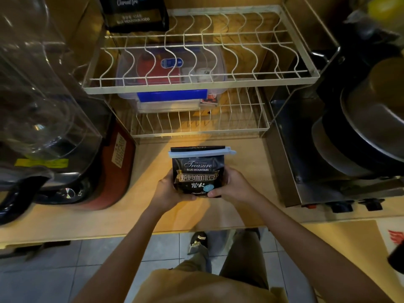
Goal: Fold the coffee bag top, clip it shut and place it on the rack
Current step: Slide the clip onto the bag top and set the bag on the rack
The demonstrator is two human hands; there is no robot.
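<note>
Black coffee bags: two; one clip [202,153], two hands.

Wooden counter [153,215] bearing wire rack [196,88], appliances.

Single head-worn wide-angle camera, looking forward and steeply down from above the bench [236,154]. The wire rack [201,84] fills the upper frame; the floor [109,259] shows below. Close range, edges curved by the lens.

Glossy foil-look coffee bag [197,173]; pale plastic clip [201,153]; coated wire rack [196,62].
</note>
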